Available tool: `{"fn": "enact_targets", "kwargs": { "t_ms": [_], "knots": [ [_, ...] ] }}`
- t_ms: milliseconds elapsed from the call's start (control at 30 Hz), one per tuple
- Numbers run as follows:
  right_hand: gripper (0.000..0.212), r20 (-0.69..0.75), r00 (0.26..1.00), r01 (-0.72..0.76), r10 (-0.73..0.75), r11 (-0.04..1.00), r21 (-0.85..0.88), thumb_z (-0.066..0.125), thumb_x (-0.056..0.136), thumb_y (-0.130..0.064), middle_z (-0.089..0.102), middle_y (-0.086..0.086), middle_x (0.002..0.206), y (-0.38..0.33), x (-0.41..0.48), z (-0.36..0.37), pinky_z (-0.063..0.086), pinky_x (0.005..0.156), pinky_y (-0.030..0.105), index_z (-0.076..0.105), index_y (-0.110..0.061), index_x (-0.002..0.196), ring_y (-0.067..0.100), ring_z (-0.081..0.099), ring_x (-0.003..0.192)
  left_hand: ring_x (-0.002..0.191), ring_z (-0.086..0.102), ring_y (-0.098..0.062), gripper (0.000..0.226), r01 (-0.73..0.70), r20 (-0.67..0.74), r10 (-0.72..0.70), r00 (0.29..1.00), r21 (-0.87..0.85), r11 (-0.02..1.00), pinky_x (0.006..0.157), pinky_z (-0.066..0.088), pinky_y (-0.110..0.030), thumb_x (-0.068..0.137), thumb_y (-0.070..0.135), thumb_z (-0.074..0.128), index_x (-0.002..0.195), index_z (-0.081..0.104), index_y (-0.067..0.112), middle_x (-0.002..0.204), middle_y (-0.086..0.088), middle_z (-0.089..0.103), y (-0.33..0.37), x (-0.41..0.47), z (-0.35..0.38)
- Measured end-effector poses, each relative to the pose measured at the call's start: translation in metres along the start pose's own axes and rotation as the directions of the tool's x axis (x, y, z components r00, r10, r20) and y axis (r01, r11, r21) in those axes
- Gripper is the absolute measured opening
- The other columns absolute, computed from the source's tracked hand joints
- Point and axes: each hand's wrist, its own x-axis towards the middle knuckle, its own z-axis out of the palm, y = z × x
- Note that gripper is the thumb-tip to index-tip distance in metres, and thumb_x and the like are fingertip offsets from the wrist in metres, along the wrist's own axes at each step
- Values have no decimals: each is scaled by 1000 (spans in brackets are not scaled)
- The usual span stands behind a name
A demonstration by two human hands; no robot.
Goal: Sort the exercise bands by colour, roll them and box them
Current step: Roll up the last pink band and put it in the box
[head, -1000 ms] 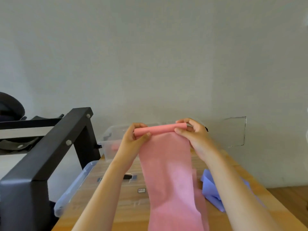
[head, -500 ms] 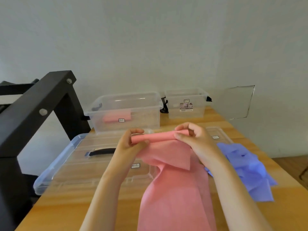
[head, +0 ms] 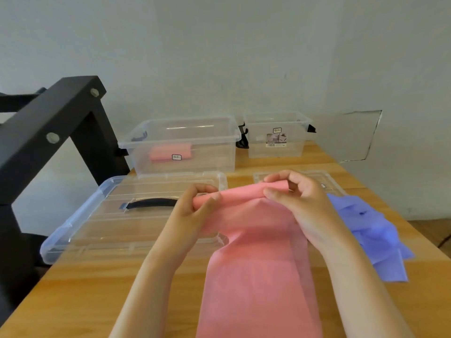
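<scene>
Rolling looks barely begun on the pink band (head: 256,276): only a thin roll sits at its far end, lifted just above the table (head: 85,289), while the long loose tail runs back toward the person and out of view. The left hand (head: 195,211) pinches one end of that roll between thumb and curled fingers, and the right hand (head: 300,203) pinches the other. If one hand turns faster, I judge the roll may go cone-shaped or spring open. The tail could drag over the clear lid (head: 97,228) or snag the blue bands (head: 371,235) just beside it, mixing colours. A finished pink roll (head: 168,152) lies in the large box (head: 214,152) beyond.
</scene>
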Motion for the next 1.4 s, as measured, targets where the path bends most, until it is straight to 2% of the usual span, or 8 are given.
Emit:
{"fn": "enact_targets", "kwargs": {
  "t_ms": [267,367,600,733,900,1100,1267,1400],
  "knots": [
    [8,2,995,-99,99,990,-102,76,80,-23,72,-9,80,2,-3,0,43,71,23,72,-29,82,5,65,77,88,62,-12,21,-99,-11,99,995,-17,995,65,51,-22,85,11,71,100,62,22,97,4,67,-1,1,-3],
    [16,-42,999,-39,35,994,-104,77,78,-17,71,-10,81,-1,-3,4,44,70,21,71,-31,79,3,64,76,78,58,-7,13,-29,7,29,1000,19,999,58,44,-15,89,36,62,98,63,27,88,11,65,-2,1,-3],
    [10,-14,997,-74,73,996,-42,75,80,-21,70,-13,82,2,-3,3,43,71,23,71,-29,83,6,62,78,87,63,-17,19,-91,26,95,995,-117,989,73,50,-33,85,7,72,95,60,17,96,-6,66,-2,6,-7],
    [24,-18,1000,-9,9,999,-41,75,79,-7,72,-10,87,-3,-3,2,46,70,23,71,-30,78,6,63,77,80,58,-11,34,-3,70,5,997,-35,999,66,45,-24,73,44,70,99,62,23,93,2,64,-5,3,-5],
    [16,6,998,-68,68,997,-19,75,79,-18,73,-8,88,-1,-3,0,43,71,27,71,-30,88,6,63,77,80,59,-12,19,-90,44,96,994,-121,989,66,49,-22,76,19,72,92,62,20,91,2,64,-3,4,-6],
    [18,-9,1000,27,-27,999,-23,74,80,-4,72,-10,80,-2,-3,1,42,56,8,70,-21,78,-1,61,69,68,54,-3,15,-25,44,23,999,50,998,57,42,-13,92,33,64,99,61,21,86,7,59,-4,1,-4],
    [13,8,998,-70,70,997,-38,79,77,-25,70,-10,86,5,-1,-3,42,75,29,73,-30,87,14,61,83,79,59,-14,21,-105,27,108,994,-86,991,63,49,-21,84,6,73,89,59,21,93,-3,64,-2,3,-4],
    [17,6,1000,-28,28,998,-58,75,80,-14,72,-10,83,4,-1,-2,45,67,18,73,-31,83,4,64,75,78,58,-13,23,-32,61,36,997,-70,997,63,46,-23,79,28,73,97,60,25,96,0,64,-2,2,-5]
  ]
}}
